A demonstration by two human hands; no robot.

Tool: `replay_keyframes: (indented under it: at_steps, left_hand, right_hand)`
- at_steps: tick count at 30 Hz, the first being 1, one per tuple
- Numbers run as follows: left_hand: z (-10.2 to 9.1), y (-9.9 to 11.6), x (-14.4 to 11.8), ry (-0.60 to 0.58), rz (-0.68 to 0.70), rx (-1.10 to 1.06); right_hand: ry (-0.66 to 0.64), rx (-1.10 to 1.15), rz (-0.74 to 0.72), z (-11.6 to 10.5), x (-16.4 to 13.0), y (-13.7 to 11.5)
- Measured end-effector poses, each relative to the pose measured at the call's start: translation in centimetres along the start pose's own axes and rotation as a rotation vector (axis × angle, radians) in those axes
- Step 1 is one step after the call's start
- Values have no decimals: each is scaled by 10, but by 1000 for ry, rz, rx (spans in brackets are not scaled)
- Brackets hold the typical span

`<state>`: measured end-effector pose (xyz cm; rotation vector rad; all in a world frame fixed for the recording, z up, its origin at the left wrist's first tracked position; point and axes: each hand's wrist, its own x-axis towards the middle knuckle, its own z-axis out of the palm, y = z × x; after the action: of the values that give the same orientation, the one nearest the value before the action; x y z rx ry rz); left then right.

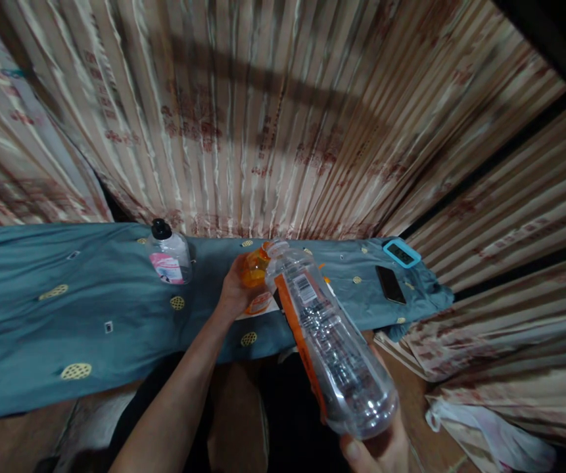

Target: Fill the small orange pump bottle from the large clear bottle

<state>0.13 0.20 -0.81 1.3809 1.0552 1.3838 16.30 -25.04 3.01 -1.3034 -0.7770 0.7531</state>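
My right hand (378,450) grips the base of a large clear plastic bottle (332,345) with an orange label, tilted so its open neck points at a small orange bottle (254,269). My left hand (233,292) is wrapped around that orange bottle, which stands on the blue-grey cloth (66,309) over the table. The big bottle's mouth sits right at the orange bottle's top. Under the orange bottle lies a white and orange paper.
A clear bottle with a black cap and pink label (169,256) stands to the left. A dark phone (390,284) and a blue-framed device (401,252) lie at the right end. Striped curtains (283,118) hang behind. A white bag (484,433) lies on the floor.
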Motion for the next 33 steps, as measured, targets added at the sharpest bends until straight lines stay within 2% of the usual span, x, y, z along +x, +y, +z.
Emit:
replay_keyframes:
  at_steps: [4,7,13,18,25,29,33]
  left_hand:
    - [2,-2,0,-44,-95,-126]
    - [2,-5,1,-31,-109,-120]
    - [-1,-4,0,-73,-110,-113]
    - [-3,1,-1,-55,-106,-62]
    - [-4,5,-1,-44,-73,-9]
    - [-3,2,-2,-48,-79,-36]
    - [-4,-1,-2,-38,-81,24]
  right_hand:
    - [-54,-4,-25,-3,0,-2]
    - [-65,-13,-33,-3,0,-5]
    - [44,50,47,6,-2,-13]
    - [97,66,91,10,-3,-14]
    - [62,-26,22,9,-1,-17]
    - [55,-20,-2,10,-3,-15]
    - [14,-1,-11,5,-5,-8]
